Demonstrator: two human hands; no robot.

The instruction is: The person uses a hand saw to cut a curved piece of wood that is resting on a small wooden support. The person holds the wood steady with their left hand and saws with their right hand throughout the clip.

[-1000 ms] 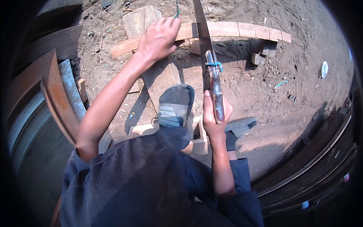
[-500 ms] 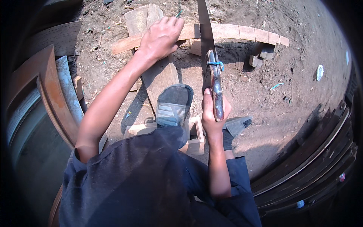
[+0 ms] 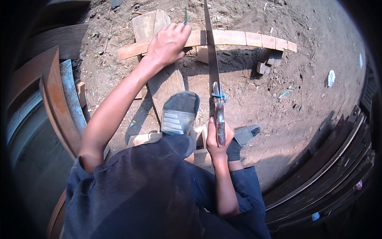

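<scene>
My right hand (image 3: 217, 139) is wrapped round the worn handle of a handsaw (image 3: 213, 65), which has blue cord tied near the blade. The long blade points away from me and crosses a curved wooden strip (image 3: 230, 38) with several marked lines on its right part. My left hand (image 3: 168, 43) is closed over that strip, left of the blade, pressing it on a wooden board (image 3: 165, 81); the undersides of its fingers are hidden. A thin green piece (image 3: 186, 20) shows beside those fingers; whether it is held I cannot tell.
My sandalled foot (image 3: 181, 113) rests on the board. Small wood blocks (image 3: 270, 59) are stacked under the strip's right end. A brown wooden frame (image 3: 59, 99) stands at left, and dark curved slats (image 3: 326, 167) lie at lower right. Scraps litter the dirt ground (image 3: 294, 115).
My right hand has pulled the saw back toward me, its blade still across the strip. My left hand keeps its place on the strip. The view has shifted slightly.
</scene>
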